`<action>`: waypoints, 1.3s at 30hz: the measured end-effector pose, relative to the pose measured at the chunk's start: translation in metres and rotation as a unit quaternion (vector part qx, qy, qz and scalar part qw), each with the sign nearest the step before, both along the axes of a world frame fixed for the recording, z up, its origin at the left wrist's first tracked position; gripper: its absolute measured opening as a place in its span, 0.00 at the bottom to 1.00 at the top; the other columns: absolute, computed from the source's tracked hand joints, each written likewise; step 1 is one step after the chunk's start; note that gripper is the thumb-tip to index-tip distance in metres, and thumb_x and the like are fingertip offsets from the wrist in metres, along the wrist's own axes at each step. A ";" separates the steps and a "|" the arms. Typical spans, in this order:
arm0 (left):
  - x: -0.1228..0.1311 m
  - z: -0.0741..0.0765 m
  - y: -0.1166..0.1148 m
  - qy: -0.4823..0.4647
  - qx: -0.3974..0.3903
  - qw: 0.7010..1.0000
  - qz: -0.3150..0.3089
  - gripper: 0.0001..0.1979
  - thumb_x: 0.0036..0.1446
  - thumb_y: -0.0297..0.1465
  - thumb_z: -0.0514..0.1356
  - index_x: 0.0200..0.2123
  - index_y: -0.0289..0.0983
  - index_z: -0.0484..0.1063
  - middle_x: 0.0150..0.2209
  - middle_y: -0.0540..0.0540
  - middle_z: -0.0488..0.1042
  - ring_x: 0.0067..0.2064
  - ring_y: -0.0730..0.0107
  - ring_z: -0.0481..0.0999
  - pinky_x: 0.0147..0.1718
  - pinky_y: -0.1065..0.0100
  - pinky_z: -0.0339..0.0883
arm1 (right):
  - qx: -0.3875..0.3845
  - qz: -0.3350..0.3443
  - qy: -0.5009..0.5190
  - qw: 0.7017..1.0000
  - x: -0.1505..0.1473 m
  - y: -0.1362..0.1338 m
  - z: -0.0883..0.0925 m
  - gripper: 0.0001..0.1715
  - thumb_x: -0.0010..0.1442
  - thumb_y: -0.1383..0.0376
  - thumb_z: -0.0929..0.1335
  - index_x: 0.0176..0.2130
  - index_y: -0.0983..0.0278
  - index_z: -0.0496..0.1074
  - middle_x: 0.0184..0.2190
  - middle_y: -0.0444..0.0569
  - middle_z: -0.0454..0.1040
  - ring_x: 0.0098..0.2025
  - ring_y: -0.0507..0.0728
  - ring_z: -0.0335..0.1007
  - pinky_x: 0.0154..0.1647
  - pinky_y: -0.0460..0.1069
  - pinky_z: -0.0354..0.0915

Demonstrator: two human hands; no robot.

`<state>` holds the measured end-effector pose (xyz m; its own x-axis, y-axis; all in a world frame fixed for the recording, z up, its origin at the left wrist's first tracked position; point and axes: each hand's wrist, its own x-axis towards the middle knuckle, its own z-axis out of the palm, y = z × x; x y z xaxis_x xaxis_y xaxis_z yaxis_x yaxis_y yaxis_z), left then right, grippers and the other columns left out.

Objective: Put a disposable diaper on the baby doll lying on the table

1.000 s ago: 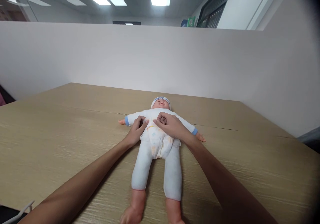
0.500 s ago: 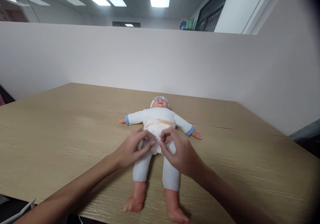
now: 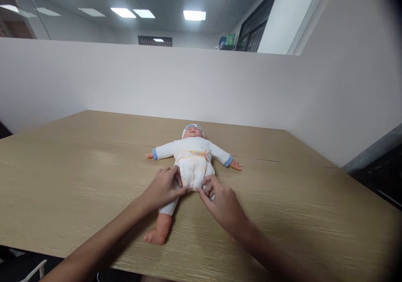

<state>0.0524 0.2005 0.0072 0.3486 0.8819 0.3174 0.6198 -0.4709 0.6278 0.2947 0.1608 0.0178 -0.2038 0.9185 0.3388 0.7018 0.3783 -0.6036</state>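
A baby doll point(image 3: 165, 150) in white clothes with blue cuffs and a lettered headband lies on its back, arms spread. Around its hips is a white diaper point(image 3: 192, 171) with an orange printed band at the waist. My left hand point(image 3: 168, 185) is at the diaper's lower left edge, thumb near the crotch and fingers curled on the side. On the opposite side, my right hand point(image 3: 216, 196) pinches the diaper's lower right edge. The doll's leg on the right is mostly hidden behind my right hand and forearm.
The doll lies on a wooden table point(image 3: 103, 164) with a thin seam across it. Behind the table stands a pale partition wall point(image 3: 141, 81). A white curved object point(image 3: 36, 270) is below the table's front left edge.
Both hands have come down onto the diaper's leg edges, and my right hand has closed on it. The camera view has shifted, and the doll's right-side leg is now covered.
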 end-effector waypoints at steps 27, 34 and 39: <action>-0.003 0.001 0.022 -0.058 -0.001 0.994 -0.098 0.15 0.68 0.44 0.64 0.33 0.41 0.71 0.44 0.45 0.76 0.50 0.54 0.69 0.53 0.56 0.63 | 0.037 0.032 -0.037 0.998 -0.008 0.004 -0.009 0.14 0.65 0.67 0.72 0.50 0.57 0.73 0.52 0.54 0.79 0.52 0.68 0.75 0.53 0.62 0.71; -0.006 -0.005 0.023 -0.048 -0.050 0.995 -0.075 0.17 0.67 0.46 0.65 0.33 0.41 0.69 0.33 0.49 0.66 0.43 0.57 0.65 0.44 0.59 0.60 | -0.026 -0.008 0.010 1.000 -0.009 0.011 -0.011 0.15 0.63 0.62 0.73 0.49 0.58 0.69 0.37 0.48 0.76 0.40 0.62 0.74 0.42 0.56 0.69; -0.005 -0.009 0.021 -0.094 -0.068 0.991 -0.060 0.18 0.67 0.49 0.64 0.38 0.41 0.67 0.38 0.48 0.67 0.46 0.57 0.64 0.47 0.58 0.60 | -0.071 -0.037 0.154 0.985 -0.005 0.021 -0.012 0.23 0.63 0.55 0.73 0.51 0.57 0.61 0.40 0.45 0.79 0.30 0.56 0.69 0.36 0.53 0.68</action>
